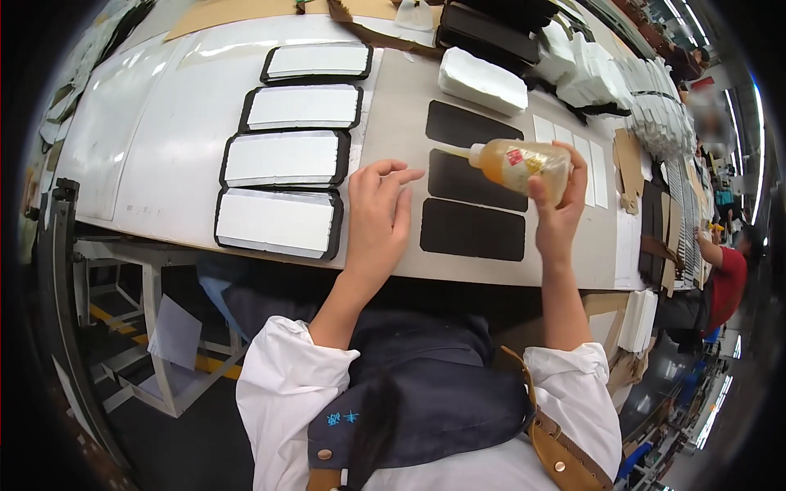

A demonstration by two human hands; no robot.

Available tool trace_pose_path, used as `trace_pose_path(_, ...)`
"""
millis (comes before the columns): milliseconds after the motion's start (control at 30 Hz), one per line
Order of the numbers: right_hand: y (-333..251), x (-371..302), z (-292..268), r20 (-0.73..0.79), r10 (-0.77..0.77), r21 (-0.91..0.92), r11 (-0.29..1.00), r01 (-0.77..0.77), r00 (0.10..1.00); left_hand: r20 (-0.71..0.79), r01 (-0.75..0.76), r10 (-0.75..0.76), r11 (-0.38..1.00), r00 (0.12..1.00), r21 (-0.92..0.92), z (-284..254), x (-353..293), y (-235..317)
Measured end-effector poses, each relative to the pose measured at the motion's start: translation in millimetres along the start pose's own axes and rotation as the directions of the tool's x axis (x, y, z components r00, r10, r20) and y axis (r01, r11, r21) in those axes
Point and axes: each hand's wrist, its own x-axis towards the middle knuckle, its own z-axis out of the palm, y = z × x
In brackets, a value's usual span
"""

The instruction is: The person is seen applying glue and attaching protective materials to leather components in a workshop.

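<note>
My right hand [559, 192] is wrapped round a clear squeeze bottle [517, 167] of amber liquid, tilted on its side with its thin nozzle pointing left. Below it on the table lie black rectangular panels [472, 230] in a column; the nozzle is over the middle one, and I cannot tell if it touches. My left hand [379, 211] hovers to the left of these panels, fingers loosely curled and apart, holding nothing. Left of that hand are several black panels with white rectangular sheets [274, 219] on top, in another column.
A stack of white pieces [483, 80] stands behind the black panels. White strips [582, 164] lie to their right. Bundled white pieces [655, 98] and black stacks [489, 37] fill the far right. A metal frame [155, 327] stands under the table [139, 155]. A person in red [725, 282] is at far right.
</note>
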Motion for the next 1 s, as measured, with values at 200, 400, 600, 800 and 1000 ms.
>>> trace_pose_path(200, 12, 53, -27, 0.12, 0.243, 0.292, 0.918, -0.268, 0.963, -0.003, -0.001, 0.001, 1.0, 1.0, -0.012, 0, -1, 1)
trace_pose_path(400, 28, 67, -28, 0.218, 0.261, 0.223, 0.925, -0.308, 0.941, -0.002, 0.031, -0.031, 0.999, 1.0, -0.016, 2, -2, -1)
trace_pose_path(600, 31, 69, -26, 0.233, 0.247, 0.204, 0.933, -0.295, 0.941, -0.001, 0.031, -0.031, 1.0, 1.0, -0.006, 2, -1, -2)
trace_pose_path(800, 30, 66, -28, 0.281, 0.237, 0.22, 0.927, -0.302, 0.93, -0.005, 0.031, -0.03, 0.999, 1.0, 0.013, 1, -1, 0)
trace_pose_path(1000, 24, 49, -35, 0.344, 0.253, 0.183, 0.927, -0.328, 0.904, 0.007, 0.033, -0.034, 0.999, 0.999, 0.027, 1, 0, 0)
